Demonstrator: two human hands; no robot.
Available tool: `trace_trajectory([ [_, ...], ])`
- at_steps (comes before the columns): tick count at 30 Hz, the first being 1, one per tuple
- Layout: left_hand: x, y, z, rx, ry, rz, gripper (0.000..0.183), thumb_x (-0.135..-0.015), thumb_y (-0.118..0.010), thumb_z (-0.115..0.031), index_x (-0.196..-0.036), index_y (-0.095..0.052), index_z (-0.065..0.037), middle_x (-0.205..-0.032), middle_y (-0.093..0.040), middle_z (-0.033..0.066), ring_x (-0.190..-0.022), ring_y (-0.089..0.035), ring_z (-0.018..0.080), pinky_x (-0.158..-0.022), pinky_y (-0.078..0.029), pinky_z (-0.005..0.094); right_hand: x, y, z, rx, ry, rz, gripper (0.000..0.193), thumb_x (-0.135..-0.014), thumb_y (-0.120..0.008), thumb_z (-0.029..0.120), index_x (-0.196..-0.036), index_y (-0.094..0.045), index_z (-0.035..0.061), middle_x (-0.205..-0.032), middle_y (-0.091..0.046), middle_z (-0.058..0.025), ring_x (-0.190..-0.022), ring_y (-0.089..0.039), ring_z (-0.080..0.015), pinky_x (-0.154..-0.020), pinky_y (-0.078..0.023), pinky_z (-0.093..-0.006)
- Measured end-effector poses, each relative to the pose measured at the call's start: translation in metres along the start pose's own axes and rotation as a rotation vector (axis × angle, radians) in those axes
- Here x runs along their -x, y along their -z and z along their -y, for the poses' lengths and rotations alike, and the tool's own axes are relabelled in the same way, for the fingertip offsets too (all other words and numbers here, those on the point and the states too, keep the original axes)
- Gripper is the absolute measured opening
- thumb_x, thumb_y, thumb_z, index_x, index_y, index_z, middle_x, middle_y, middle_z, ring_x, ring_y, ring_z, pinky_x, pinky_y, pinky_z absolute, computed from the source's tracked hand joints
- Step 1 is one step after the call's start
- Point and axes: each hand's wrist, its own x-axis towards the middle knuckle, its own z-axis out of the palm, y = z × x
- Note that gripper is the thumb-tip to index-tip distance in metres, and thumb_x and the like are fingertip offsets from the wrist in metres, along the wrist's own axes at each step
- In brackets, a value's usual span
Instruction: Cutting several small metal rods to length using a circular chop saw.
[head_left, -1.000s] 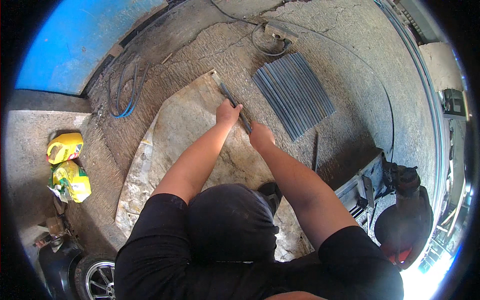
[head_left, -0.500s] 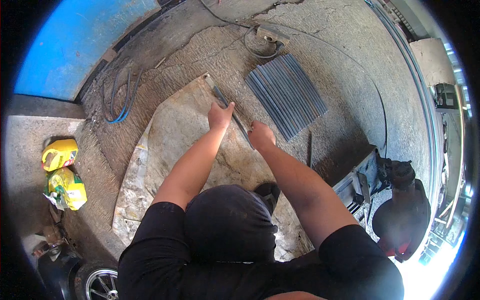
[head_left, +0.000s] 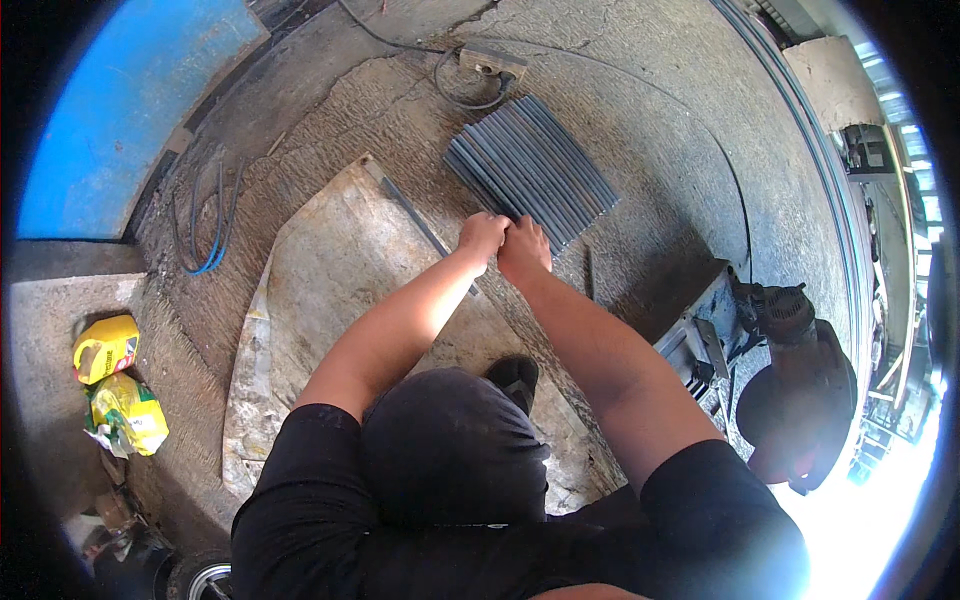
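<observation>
Side by side, dark metal rods (head_left: 535,165) form a flat row on the rough floor. At the row's near-left edge my left hand (head_left: 483,238) and my right hand (head_left: 525,248) meet, nearly touching. The fingers of both are curled over the outermost rod, though the hands partly hide the grip. A single metal rod (head_left: 415,218) lies slanting along the edge of a stained pale sheet (head_left: 320,260), to the left of the row, with my left forearm crossing near its lower end.
A cut-off saw (head_left: 790,370) stands at the right. A socket block (head_left: 490,65) with a cable lies beyond the rods. At left are a blue hose loop (head_left: 212,250), a yellow jug (head_left: 105,348) and a yellow-green bag (head_left: 128,415). Long bars (head_left: 800,110) run along the right.
Both hands have left the single rod on the sheet and moved to the row's edge, coming together there. The whole view has shifted, so floor things appear farther left.
</observation>
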Motion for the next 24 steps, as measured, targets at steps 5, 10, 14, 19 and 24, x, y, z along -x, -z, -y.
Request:
trace_trajectory([
  [5,0.015,-0.014,-0.028,-0.116,0.007,0.002,0.045,-0.080,-0.061,-0.030,-0.102,-0.064,0.009,-0.101,-0.066,0.0233,-0.094,-0.063,0.0314,-0.080,-0.049,0.0413,-0.001,0.004,-0.005,0.389,0.122,-0.016,0.048,-0.092,-0.053,0.024,-0.137,-0.047,0.0099,-0.150,-0.028,-0.0125,-0.134,-0.035,-0.0388,-0.107,-0.035,-0.0478],
  [10,-0.004,-0.016,-0.029,0.042,0.197,-0.175,0.051,-0.080,-0.062,-0.036,-0.106,-0.064,0.009,-0.107,-0.065,0.0243,-0.099,-0.063,0.0331,-0.082,-0.048,0.0409,-0.017,0.008,-0.008,0.350,0.199,0.073,0.056,-0.094,-0.049,0.025,-0.147,-0.032,0.0207,-0.159,-0.010,-0.0141,-0.139,-0.026,-0.0447,-0.110,-0.031,-0.0508],
  [14,0.016,-0.035,-0.052,0.033,0.218,-0.154,0.056,-0.082,-0.060,-0.037,-0.113,-0.061,0.010,-0.116,-0.062,0.0262,-0.107,-0.060,0.0340,-0.087,-0.047,0.0403,-0.024,0.007,-0.033,0.331,0.243,0.068,0.058,-0.094,-0.049,0.024,-0.148,-0.031,0.0212,-0.158,-0.013,-0.0158,-0.138,-0.029,-0.0455,-0.111,-0.031,-0.0503],
  [19,0.029,-0.050,-0.075,-0.021,0.050,-0.076,0.058,-0.084,-0.057,-0.035,-0.121,-0.057,0.010,-0.123,-0.059,0.0262,-0.111,-0.058,0.0345,-0.091,-0.045,0.0403,-0.029,0.000,-0.040,0.293,0.182,-0.034,0.059,-0.096,-0.044,0.021,-0.149,-0.024,0.0078,-0.157,-0.015,-0.0165,-0.140,-0.025,-0.0447,-0.113,-0.026,-0.0489],
  [24,-0.005,-0.058,-0.099,-0.092,-0.313,0.053,0.061,-0.086,-0.056,-0.028,-0.134,-0.046,0.008,-0.133,-0.052,0.0244,-0.119,-0.053,0.0327,-0.100,-0.041,0.0362,-0.037,-0.002,-0.045,0.347,0.193,0.047,0.061,-0.097,-0.041,0.024,-0.150,-0.019,0.0064,-0.156,-0.017,-0.0181,-0.142,-0.021,-0.0412,-0.115,-0.024,-0.0488],
])
